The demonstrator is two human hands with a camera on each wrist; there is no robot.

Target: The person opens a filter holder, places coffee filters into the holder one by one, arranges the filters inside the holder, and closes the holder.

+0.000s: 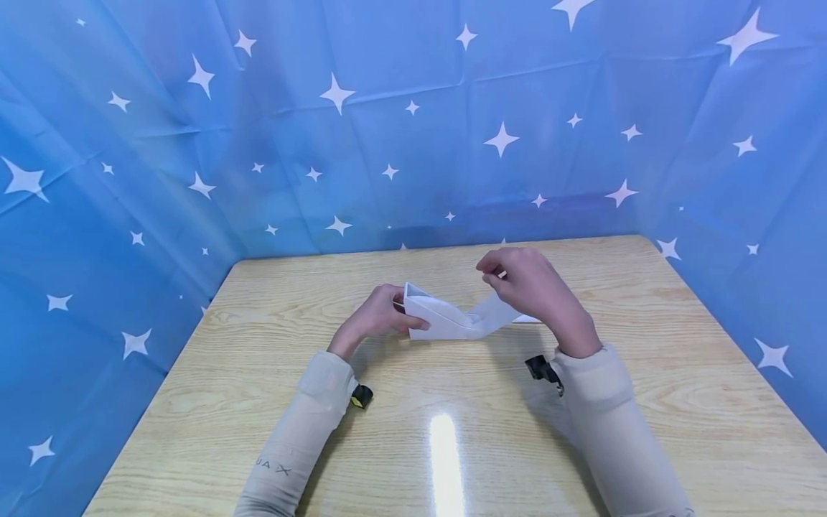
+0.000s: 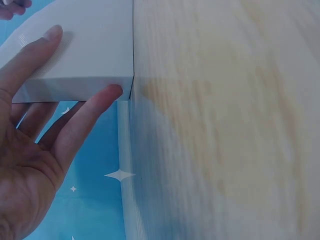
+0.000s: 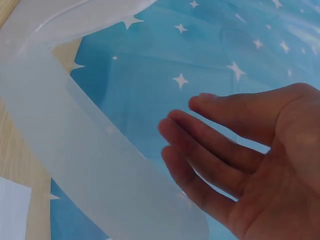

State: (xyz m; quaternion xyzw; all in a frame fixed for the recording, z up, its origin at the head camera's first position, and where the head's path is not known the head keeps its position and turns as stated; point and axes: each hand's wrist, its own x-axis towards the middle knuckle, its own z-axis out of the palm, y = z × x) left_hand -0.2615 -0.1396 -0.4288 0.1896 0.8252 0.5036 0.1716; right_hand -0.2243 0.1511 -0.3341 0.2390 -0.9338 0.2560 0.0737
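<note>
A white box-like holder [image 1: 442, 324] with an opening at its upper left and a sloping top edge stands on the table. My left hand [image 1: 377, 314] grips its left end, the thumb [image 2: 37, 55] on the broad face and a finger along the narrow end face. From the holder's right side a wide, whitish translucent strip [image 3: 90, 135] bends up toward my right hand [image 1: 533, 287]. That hand hovers above the strip with fingers loosely bent and nothing between thumb and fingertips. Whether the strip brushes the outer fingers, I cannot tell.
Part of a flat white piece [image 1: 526, 319], like paper, shows behind the strip on the wooden table [image 1: 271, 301]. A blue star-patterned cloth [image 1: 413, 143] hangs behind and at both sides. Small black devices [image 1: 539, 368] are worn at the wrists.
</note>
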